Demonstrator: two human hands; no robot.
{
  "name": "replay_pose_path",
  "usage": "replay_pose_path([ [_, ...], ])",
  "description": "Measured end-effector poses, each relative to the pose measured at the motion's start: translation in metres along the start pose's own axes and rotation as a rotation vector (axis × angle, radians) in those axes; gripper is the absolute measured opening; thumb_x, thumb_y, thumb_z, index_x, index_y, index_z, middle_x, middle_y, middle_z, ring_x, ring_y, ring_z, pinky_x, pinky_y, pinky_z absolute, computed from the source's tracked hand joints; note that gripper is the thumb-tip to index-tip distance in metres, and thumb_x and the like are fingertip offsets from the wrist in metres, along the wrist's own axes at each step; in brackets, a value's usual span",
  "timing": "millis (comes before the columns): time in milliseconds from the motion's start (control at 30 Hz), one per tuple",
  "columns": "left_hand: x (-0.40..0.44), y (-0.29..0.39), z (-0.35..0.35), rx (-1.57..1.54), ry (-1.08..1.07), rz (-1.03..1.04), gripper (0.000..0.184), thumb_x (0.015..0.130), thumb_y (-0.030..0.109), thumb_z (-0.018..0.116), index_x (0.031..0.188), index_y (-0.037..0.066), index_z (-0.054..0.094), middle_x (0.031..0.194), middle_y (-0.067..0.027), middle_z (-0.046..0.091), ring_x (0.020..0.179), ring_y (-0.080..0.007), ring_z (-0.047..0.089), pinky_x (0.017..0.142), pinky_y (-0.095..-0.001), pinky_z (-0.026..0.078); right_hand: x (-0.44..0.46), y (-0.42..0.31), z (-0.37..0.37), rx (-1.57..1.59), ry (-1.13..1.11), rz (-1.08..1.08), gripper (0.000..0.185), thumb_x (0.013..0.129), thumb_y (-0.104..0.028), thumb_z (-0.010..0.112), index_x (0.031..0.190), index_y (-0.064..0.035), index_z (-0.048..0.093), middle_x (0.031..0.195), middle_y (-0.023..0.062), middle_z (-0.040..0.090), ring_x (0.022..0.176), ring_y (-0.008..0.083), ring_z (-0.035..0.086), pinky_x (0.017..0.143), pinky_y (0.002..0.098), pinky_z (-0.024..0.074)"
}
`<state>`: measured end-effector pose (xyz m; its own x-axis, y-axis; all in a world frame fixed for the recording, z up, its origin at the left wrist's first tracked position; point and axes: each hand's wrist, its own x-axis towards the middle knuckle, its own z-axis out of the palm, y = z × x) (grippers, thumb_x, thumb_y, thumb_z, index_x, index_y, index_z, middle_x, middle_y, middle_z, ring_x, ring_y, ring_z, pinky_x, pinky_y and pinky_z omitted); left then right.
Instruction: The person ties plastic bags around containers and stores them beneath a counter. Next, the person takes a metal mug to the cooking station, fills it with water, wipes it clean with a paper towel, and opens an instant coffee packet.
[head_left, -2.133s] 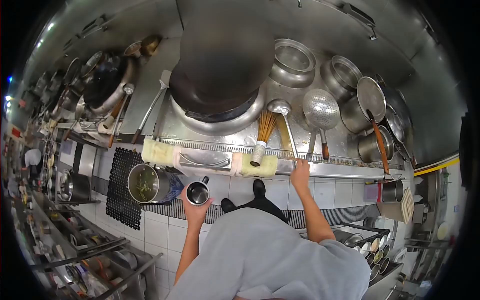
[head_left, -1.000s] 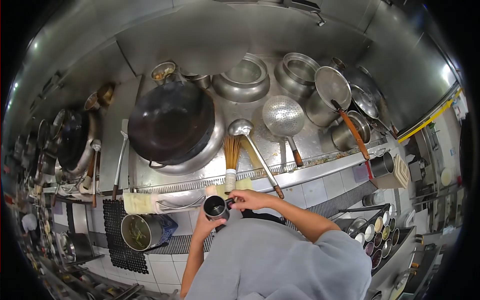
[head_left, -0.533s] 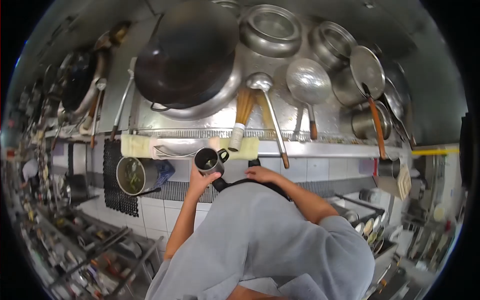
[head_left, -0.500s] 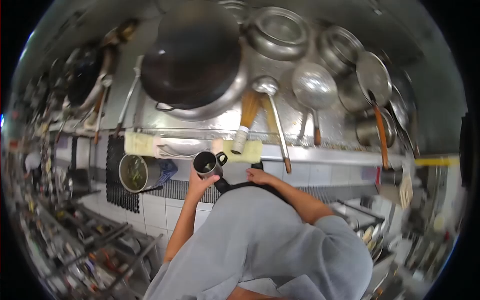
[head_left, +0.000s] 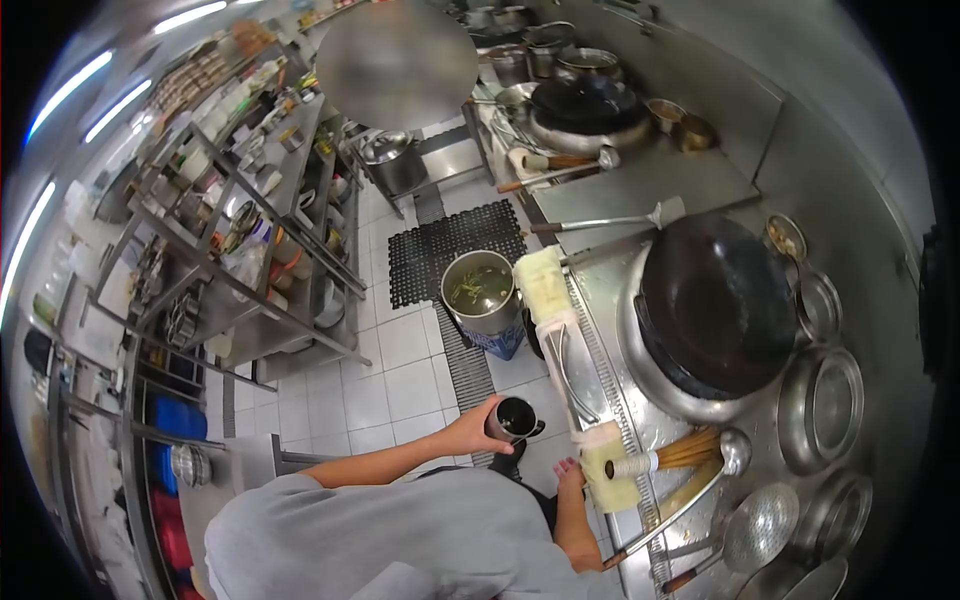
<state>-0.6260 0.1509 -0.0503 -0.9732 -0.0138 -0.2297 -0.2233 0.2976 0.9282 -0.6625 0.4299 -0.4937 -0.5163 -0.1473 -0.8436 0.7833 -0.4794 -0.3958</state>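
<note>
My left hand [head_left: 478,428] is wrapped round a metal mug [head_left: 513,419] with a dark handle, held above the floor beside the stove edge. The inside of the mug looks dark. My right hand [head_left: 568,480] is near the stove's front edge, next to a yellow cloth [head_left: 608,470], its fingers apart and holding nothing. A bamboo brush [head_left: 660,457] lies across that cloth. Beyond it is a ladle [head_left: 735,453], and a perforated skimmer [head_left: 760,527] rests further right. A large black wok [head_left: 715,305] sits on the burner.
A pot with green leaves in liquid [head_left: 480,290] stands low by the stove, next to a black rubber mat [head_left: 440,250]. Metal shelving [head_left: 235,270] runs along the left. A second wok [head_left: 588,105] is on the far burner. Metal pots [head_left: 822,410] line the stove's back.
The view has swung left, towards the shelving and the far burner. My right hand left the ladle handle, touched the mug's handle, then came away. The mug has stayed in my left hand.
</note>
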Motion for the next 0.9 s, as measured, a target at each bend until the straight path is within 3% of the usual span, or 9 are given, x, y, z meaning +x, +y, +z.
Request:
replay_pose_path([
  [167,-0.010,-0.026,-0.014,0.023,0.051,-0.053,0.098,0.071,0.034,0.094,0.146,0.004,0.040,0.136,-0.0156,0.056,0.130,-0.0291,0.054,0.110,-0.0393,0.042,-0.049,-0.030,0.007,-0.048,0.390,0.239,0.039,0.105,-0.033,0.053,0.139,-0.0172,0.040,0.123,0.0150,0.053,0.106,0.0361,0.060,0.083,0.0635,0.0570],
  [267,0.004,-0.038,-0.025,0.107,-0.018,0.017,0.098,0.067,0.031,0.096,0.145,0.001,0.044,0.136,-0.0166,0.056,0.129,-0.0291,0.054,0.110,-0.0400,0.042,-0.073,-0.016,0.017,-0.225,0.067,0.208,0.044,0.105,-0.032,0.055,0.141,-0.0153,0.038,0.123,0.0127,0.055,0.099,0.0353,0.062,0.080,0.0592,0.0586],
  [367,0.029,-0.029,-0.023,0.147,-0.232,0.131,0.095,0.065,0.027,0.097,0.142,-0.001,0.047,0.135,-0.0165,0.056,0.127,-0.0284,0.056,0.109,-0.0395,0.043,-0.247,-0.101,0.122,-0.530,-0.336,-0.083,0.055,0.103,-0.027,0.062,0.152,-0.0141,0.042,0.140,0.0101,0.055,0.100,0.0171,0.066,0.079,0.0351,0.0599],
  [467,0.069,-0.006,0.002,-0.063,-0.458,0.111,0.090,0.067,0.024,0.095,0.140,0.000,0.048,0.130,-0.0136,0.059,0.122,-0.0250,0.057,0.106,-0.0373,0.044,-0.333,-0.162,0.162,-0.724,-0.488,-0.630,0.055,0.101,-0.016,0.064,0.151,-0.0093,0.041,0.134,0.0103,0.058,0.098,0.0159,0.066,0.078,0.0323,0.0592],
  [567,0.106,0.031,0.042,-0.184,-0.545,0.176,0.083,0.071,0.024,0.094,0.136,0.000,0.048,0.126,-0.0130,0.060,0.120,-0.0219,0.057,0.105,-0.0367,0.044,-0.373,-0.222,0.172,-0.799,-0.267,-0.726,0.036,0.101,-0.014,0.064,0.134,-0.0038,0.055,0.102,0.0074,0.067,0.086,0.0129,0.068,0.071,0.0291,0.0579],
  [667,0.136,0.088,0.081,-0.150,-0.562,0.358,0.084,0.070,0.025,0.094,0.135,0.000,0.047,0.125,-0.0135,0.061,0.118,-0.0230,0.058,0.103,-0.0374,0.045,-0.401,-0.285,0.152,-0.702,-0.220,-0.808,0.023,0.099,-0.015,0.066,0.116,-0.0016,0.060,0.100,0.0081,0.068,0.075,0.0136,0.069,0.065,0.0297,0.0568],
  [733,0.158,0.132,0.103,-0.128,-0.507,0.501,0.085,0.069,0.025,0.095,0.135,0.000,0.048,0.126,-0.0141,0.061,0.118,-0.0245,0.059,0.105,-0.0374,0.045,-0.424,-0.336,0.145,-0.918,-0.147,-0.929,0.019,0.101,-0.013,0.064,0.114,-0.0005,0.060,0.088,0.0069,0.069,0.075,0.0132,0.071,0.067,0.0290,0.0573],
  [867,0.212,0.205,0.154,-0.245,-0.497,0.569,0.108,0.072,0.025,0.093,0.157,0.004,0.029,0.143,-0.0181,0.048,0.132,-0.0272,0.050,0.109,-0.0398,0.042,-0.435,-0.441,0.122,-0.856,-0.243,-0.936,0.020,0.101,-0.021,0.064,0.105,-0.0013,0.063,0.088,0.0054,0.068,0.070,0.0124,0.069,0.063,0.0286,0.0567],
  [900,0.220,0.227,0.154,0.018,-0.418,0.674,0.115,0.075,0.022,0.090,0.162,0.009,0.017,0.152,-0.0188,0.039,0.138,-0.0308,0.045,0.111,-0.0416,0.041,-0.429,-0.471,0.107,-0.823,-0.182,-0.935,0.020,0.101,-0.021,0.064,0.106,-0.0019,0.063,0.089,0.0055,0.068,0.070,0.0122,0.068,0.063,0.0282,0.0570],
])
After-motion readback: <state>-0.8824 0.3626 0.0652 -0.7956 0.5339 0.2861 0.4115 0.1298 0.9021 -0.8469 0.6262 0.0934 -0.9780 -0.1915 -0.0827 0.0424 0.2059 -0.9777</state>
